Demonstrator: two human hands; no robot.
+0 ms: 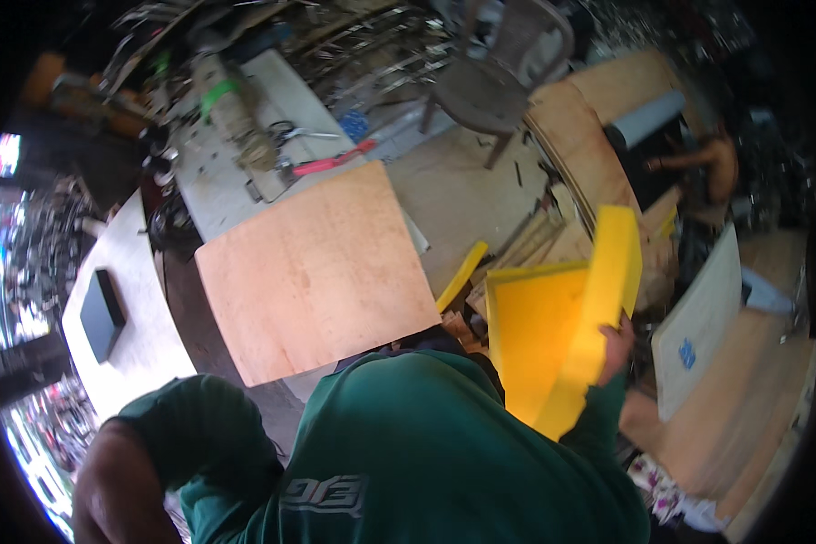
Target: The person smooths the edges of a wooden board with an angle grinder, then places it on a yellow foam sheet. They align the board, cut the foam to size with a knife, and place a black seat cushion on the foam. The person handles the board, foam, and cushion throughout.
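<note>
My right hand (617, 347) grips the edge of a thick yellow foam slab (613, 263), which stands tilted at my right side. Behind that slab, to its left, another broad yellow surface (539, 317) shows; I cannot tell if it is a separate piece. My left arm bends at the lower left in a green sleeve, and its hand is out of the picture. In front of my body lies a plywood sheet (317, 272) with rounded corners, and neither hand is seen touching it.
Scissors (304, 133) and a pink-red tool (334, 159) lie on a pale table beyond the plywood. A brown plastic chair (485, 91) stands farther back. At left, a white table (145, 308) bears a dark flat block (104, 315). Another person (718, 168) is at the right.
</note>
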